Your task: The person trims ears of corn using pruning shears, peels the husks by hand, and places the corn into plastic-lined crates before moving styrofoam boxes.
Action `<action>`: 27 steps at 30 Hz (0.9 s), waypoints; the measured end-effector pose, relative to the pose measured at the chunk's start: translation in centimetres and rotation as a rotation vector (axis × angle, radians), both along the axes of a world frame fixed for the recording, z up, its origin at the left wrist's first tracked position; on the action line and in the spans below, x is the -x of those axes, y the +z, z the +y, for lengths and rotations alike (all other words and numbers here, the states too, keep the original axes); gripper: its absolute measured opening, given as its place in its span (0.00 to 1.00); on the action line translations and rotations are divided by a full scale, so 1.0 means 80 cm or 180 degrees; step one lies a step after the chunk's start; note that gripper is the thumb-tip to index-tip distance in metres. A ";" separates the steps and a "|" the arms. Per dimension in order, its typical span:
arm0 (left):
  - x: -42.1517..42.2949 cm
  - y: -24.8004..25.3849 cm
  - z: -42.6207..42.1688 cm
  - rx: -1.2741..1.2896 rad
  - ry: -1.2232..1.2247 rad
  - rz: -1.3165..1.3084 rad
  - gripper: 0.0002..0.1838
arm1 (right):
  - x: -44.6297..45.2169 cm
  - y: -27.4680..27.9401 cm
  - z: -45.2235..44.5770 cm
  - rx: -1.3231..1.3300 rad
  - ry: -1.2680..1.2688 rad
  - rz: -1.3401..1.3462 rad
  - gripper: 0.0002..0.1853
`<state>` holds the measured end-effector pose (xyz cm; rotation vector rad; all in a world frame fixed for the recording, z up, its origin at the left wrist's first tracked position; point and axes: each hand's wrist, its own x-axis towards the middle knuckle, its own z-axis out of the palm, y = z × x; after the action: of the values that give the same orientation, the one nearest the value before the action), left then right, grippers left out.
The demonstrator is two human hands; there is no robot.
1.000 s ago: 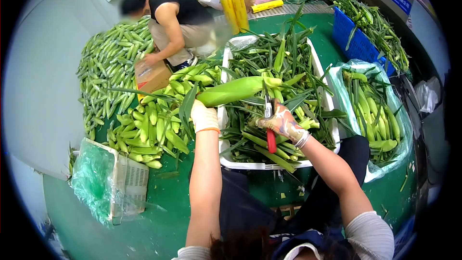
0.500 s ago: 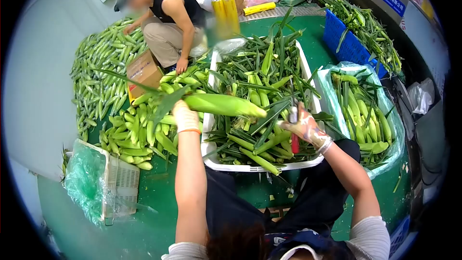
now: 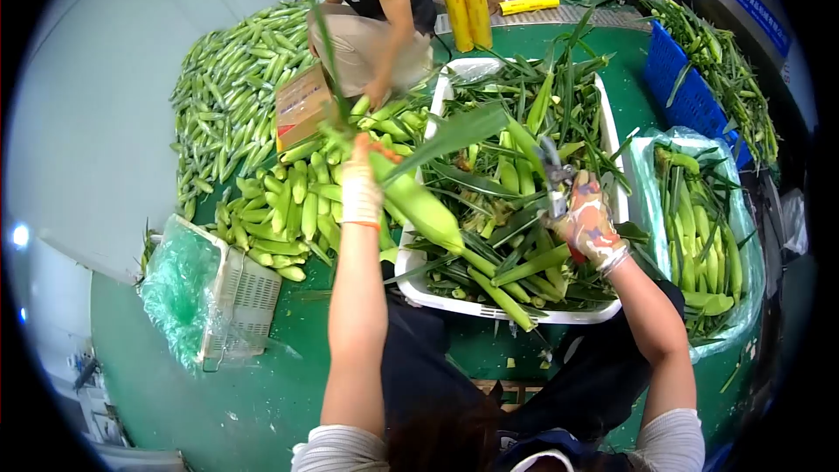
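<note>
My gloved left hand (image 3: 360,188) is closed around an ear of corn (image 3: 421,210) in its green husk. The ear slants down to the right over the near left part of a white basket (image 3: 419,290), with long leaves sticking out from its upper end. A patterned glove covers my right hand (image 3: 594,223), closed on pruning shears (image 3: 555,179) whose metal blades point up and away. A bit of red handle shows below the fingers. Beneath both hands, the basket is heaped with husked ears and loose leaves (image 3: 489,170).
Left of the basket lies a pile of green ears (image 3: 293,201), with wrapped ears (image 3: 227,79) behind. A co-worker (image 3: 384,17) crouches beside a cardboard box (image 3: 303,103). To the right are a bag-lined crate of corn (image 3: 699,227) and a blue crate (image 3: 686,87). A white crate (image 3: 249,293) lies left.
The view has turned left. The corn ear has swung from nearly level to slanting down right, its leaves now raised. My right hand still holds the shears, now with the blades angled more to the left.
</note>
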<state>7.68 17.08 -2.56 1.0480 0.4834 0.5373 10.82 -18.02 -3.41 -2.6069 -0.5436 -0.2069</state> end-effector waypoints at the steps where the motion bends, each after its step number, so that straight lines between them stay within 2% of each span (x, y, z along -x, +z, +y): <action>1: -0.006 0.011 -0.020 0.0299 -0.0349 0.0079 0.20 | 0.006 -0.002 0.009 0.0127 0.0263 0.0019 0.38; 2: -0.014 0.015 -0.039 0.0630 -0.0704 0.0144 0.20 | 0.024 0.029 0.021 -0.0262 0.0357 0.1512 0.42; 4: -0.022 0.011 -0.073 0.0729 -0.1005 0.0194 0.21 | 0.043 -0.015 0.037 -0.1183 0.0820 0.2231 0.40; 5: -0.020 0.022 -0.103 0.0742 -0.1071 0.0120 0.21 | 0.051 -0.022 0.047 -0.1535 0.0867 0.2261 0.38; 6: -0.019 0.022 -0.115 0.0760 -0.1481 0.0129 0.23 | 0.058 -0.029 0.055 -0.1899 0.0911 0.2278 0.36; 7: -0.018 0.022 -0.127 0.0679 -0.1685 0.0089 0.24 | 0.060 -0.046 0.058 -0.2671 0.0971 0.2304 0.33; 8: -0.018 0.024 -0.137 0.0601 -0.1891 0.0034 0.26 | 0.062 -0.057 0.057 -0.2483 0.0762 0.1937 0.33; 10: -0.004 0.038 -0.141 0.0228 -0.1977 0.0148 0.28 | 0.063 -0.070 0.050 -0.2626 0.0693 0.1982 0.33; 12: 0.007 0.029 -0.156 -0.0180 -0.1889 0.0340 0.26 | 0.067 -0.067 0.043 -0.2070 0.0625 0.1733 0.34; 13: 0.017 0.031 -0.175 0.0062 -0.1630 0.0213 0.23 | 0.070 -0.050 0.042 -0.1980 0.0722 0.1728 0.35; 14: 0.019 0.020 -0.183 -0.0116 -0.1392 0.0204 0.21 | 0.074 -0.033 0.043 -0.1896 0.0830 0.1727 0.36; 16: 0.018 0.009 -0.185 -0.0828 -0.1573 0.0398 0.18 | 0.071 -0.039 0.041 -0.1592 0.0948 0.2112 0.39; 18: 0.020 0.003 -0.178 -0.2714 -0.1261 0.0478 0.17 | 0.061 -0.025 0.029 -0.0895 0.1011 0.2122 0.42; 20: 0.021 0.004 -0.165 -0.2795 -0.1442 0.0366 0.18 | 0.048 -0.014 0.018 -0.0749 0.1245 0.1991 0.48; 21: 0.021 0.010 -0.167 -0.3167 -0.1349 0.1101 0.23 | 0.043 -0.009 0.013 -0.0854 0.1314 0.2044 0.48; 22: 0.029 0.019 -0.172 -0.3184 -0.1399 0.1122 0.23 | 0.037 0.003 0.010 -0.0974 0.1379 0.2097 0.48; 24: 0.039 0.026 -0.179 -0.4330 -0.1349 0.1522 0.30 | 0.025 0.010 0.013 -0.0760 0.1261 0.2136 0.40; 25: 0.038 0.015 -0.176 -0.4999 -0.1645 0.1672 0.34 | 0.017 0.015 0.014 -0.0929 0.1548 0.2242 0.37; 27: 0.038 0.023 -0.180 -0.4728 -0.1903 0.1785 0.33 | 0.001 0.006 0.015 -0.0971 0.1830 0.2270 0.29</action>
<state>4.67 2.64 -0.71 2.6915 0.1509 -0.0546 10.73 -16.84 -2.94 -1.9361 -0.8634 0.7326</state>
